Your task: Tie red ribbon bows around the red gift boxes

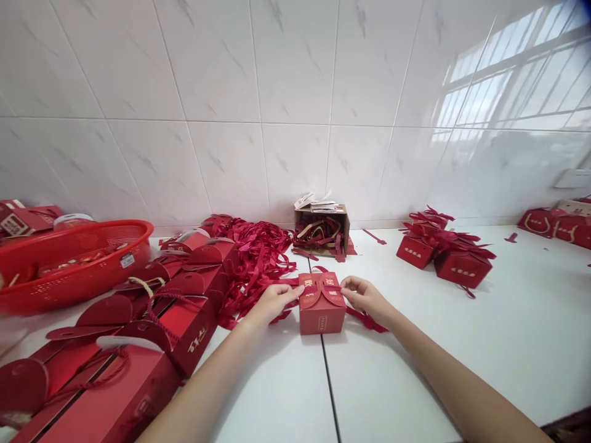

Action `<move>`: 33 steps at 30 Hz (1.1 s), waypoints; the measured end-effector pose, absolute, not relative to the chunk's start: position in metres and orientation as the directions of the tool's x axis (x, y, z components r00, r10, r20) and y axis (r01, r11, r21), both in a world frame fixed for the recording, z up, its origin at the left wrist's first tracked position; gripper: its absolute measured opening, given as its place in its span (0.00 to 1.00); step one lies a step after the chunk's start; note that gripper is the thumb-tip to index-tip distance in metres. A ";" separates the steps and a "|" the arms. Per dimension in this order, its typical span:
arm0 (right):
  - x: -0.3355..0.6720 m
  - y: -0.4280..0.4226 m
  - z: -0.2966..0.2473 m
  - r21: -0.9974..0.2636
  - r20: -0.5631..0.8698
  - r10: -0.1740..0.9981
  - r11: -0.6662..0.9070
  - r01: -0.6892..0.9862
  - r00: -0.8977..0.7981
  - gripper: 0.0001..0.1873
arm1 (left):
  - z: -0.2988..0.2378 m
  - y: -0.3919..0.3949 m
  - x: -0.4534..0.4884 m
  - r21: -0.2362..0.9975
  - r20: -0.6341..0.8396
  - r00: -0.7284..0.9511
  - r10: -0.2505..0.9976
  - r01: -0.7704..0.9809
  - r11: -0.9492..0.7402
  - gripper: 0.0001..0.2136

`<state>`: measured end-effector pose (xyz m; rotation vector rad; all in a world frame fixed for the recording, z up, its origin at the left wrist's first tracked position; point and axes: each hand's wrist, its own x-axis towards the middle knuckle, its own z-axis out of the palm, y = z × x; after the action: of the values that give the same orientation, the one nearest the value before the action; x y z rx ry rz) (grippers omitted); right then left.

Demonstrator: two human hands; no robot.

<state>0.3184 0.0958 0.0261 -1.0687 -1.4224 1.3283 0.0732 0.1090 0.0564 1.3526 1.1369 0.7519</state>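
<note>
A small red gift box [322, 317] with gold print stands upright before me on the white table, its curved top flaps folded together. A dark red ribbon [368, 320] runs across the box top and trails out at the right. My left hand [276, 300] is at the box's upper left edge, thumb and fingers pinched on the ribbon there. At the opposite edge, my right hand [368, 298] pinches the ribbon between thumb and finger. Behind my left hand lies a heap of loose red ribbons [258, 246].
Larger red boxes [138, 369] with rope handles crowd the left, beside a red plastic basket [138, 237]. A cardboard box [345, 224] of ribbon scraps stands against the tiled wall. Boxes with bows [464, 267] sit back right; more red boxes [538, 223] lie far right.
</note>
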 end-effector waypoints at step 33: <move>0.322 0.081 0.042 -0.984 -0.082 0.989 -0.100 -0.147 -0.124 0.03 | 0.054 0.114 0.074 0.969 -0.200 0.325 0.924 -0.077 0.236 0.17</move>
<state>0.3217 0.0805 0.0416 -1.1016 -1.1343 1.4317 0.0741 0.1144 0.0544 1.1004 0.9911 0.8688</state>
